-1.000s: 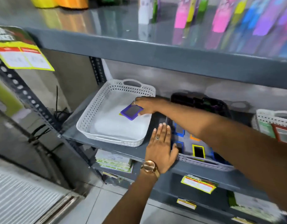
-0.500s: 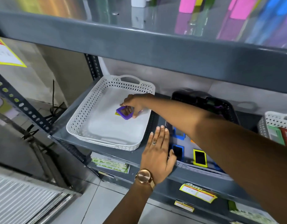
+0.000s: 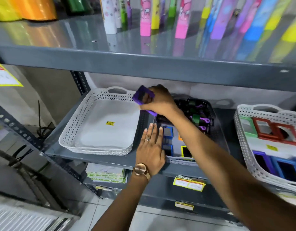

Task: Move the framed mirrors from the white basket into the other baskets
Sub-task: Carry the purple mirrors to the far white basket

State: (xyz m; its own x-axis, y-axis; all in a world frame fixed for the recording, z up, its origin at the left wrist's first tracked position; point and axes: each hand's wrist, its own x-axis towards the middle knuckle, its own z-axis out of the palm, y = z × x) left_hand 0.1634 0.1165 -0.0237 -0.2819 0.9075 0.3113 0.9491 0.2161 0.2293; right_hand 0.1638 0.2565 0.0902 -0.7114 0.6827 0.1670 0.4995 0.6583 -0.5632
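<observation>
Purple plastic frames the mirror that my right hand has clamped between thumb and fingers, lifted clear of the white basket and held tilted above that basket's right rim, close to the gap between it and the middle basket. The frame is blurred, so I cannot make out its glass clearly. The white basket sits on the left of the grey shelf and I see only a small yellow sticker on its pale floor. My left hand lies flat and spread, palm down, on the shelf at the left edge of the middle basket, fingers pointing away from me and holding nothing; a ring shows on one finger and a rose-gold watch circles the wrist. Just beside those fingers, inside the middle basket, lie blue-framed mirrors and a yellow-framed mirror, with a heap of dark items with purple and green parts at its far end. To the right, a second white basket holds green, red, purple and blue framed mirrors; the red ones sit toward its back. On the upper shelf stand coloured tubes, pink, yellow, blue and purple.
</observation>
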